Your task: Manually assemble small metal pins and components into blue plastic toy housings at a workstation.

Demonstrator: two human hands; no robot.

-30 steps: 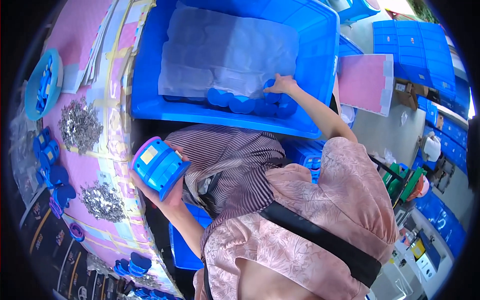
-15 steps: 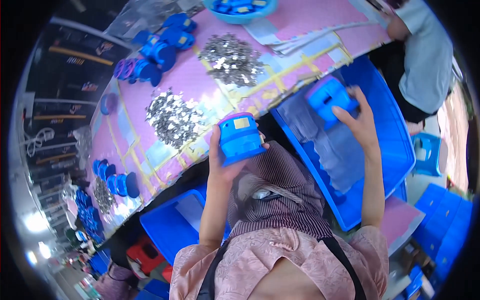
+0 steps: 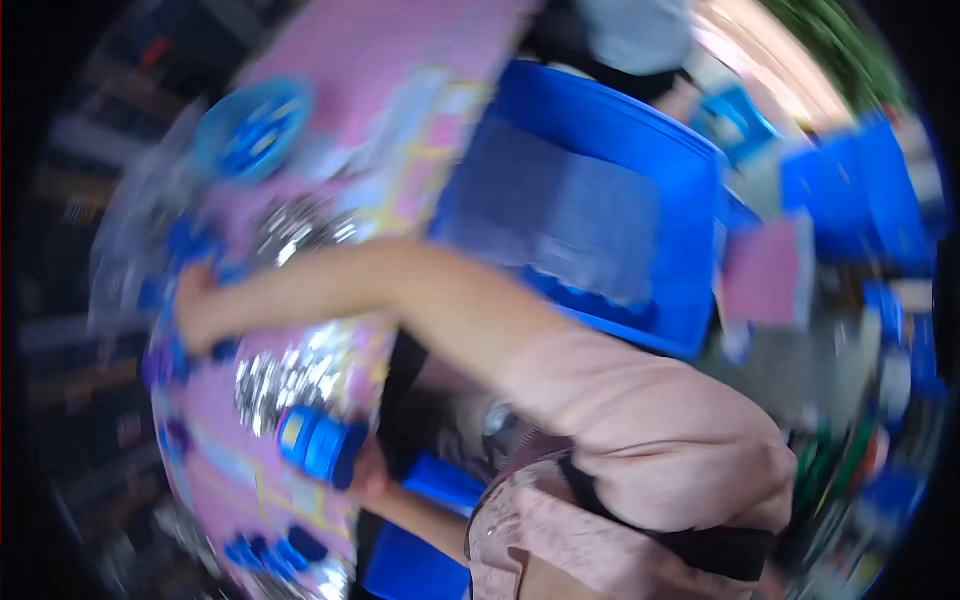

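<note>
Pink table (image 3: 400, 45): blue pieces (image 3: 194, 238), silvery heaps (image 3: 290, 378)

A pink-covered bench (image 3: 400, 40) with yellow tape — pale grey floor (image 3: 800, 375) beyond, blurred blue plastic crates (image 3: 850, 195), green foliage (image 3: 835, 45) beside a bright strip (image 3: 765, 50).

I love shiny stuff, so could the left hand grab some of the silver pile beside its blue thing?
Probably not right now: the left hand holds a blue part, which seems to lie between it and the silver pile. The pile looks close, though.
</note>
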